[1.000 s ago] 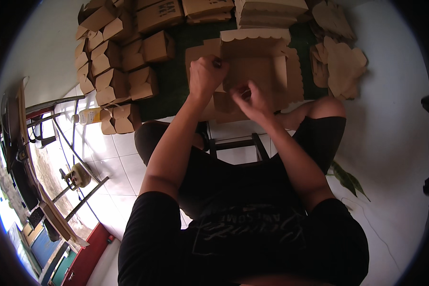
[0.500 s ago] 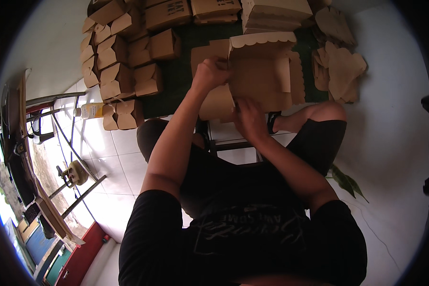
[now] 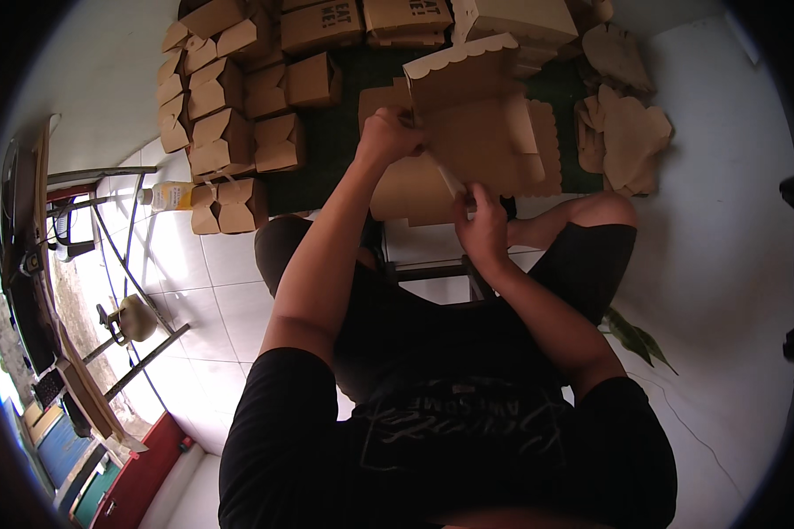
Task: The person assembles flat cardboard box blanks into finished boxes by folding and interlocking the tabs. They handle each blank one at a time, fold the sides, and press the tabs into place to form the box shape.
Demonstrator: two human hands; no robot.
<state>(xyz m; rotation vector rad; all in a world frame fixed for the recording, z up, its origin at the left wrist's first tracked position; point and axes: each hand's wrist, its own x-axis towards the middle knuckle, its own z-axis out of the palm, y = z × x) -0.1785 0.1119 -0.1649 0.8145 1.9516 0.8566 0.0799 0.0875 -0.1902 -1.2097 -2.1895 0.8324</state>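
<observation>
A brown cardboard box (image 3: pixel 476 137), partly folded with scalloped edges, lies in front of me on the dark green table top (image 3: pixel 353 79). My left hand (image 3: pixel 392 137) pinches its left side near the upper corner. Lower down, at the near end of that same side, my right hand (image 3: pixel 483 220) has thumb and fingers closed on the panel's edge. The side panel between my hands stands raised and slants toward the right. The box's far wall is upright, and a flat flap (image 3: pixel 401 194) spreads out to the left under my left wrist.
Several small folded cartons (image 3: pixel 225 141) are stacked at the left. Larger brown boxes (image 3: pixel 322 26) and pale scalloped boxes (image 3: pixel 512 22) stand along the back. Flat cardboard pieces (image 3: pixel 631 137) lie at the right. A bottle with yellow contents (image 3: pixel 168 196) stands beside the left cartons.
My right hand has moved right with the near end of the side panel, which now slants. The box has turned slightly, while my left hand has stayed at the upper corner.
</observation>
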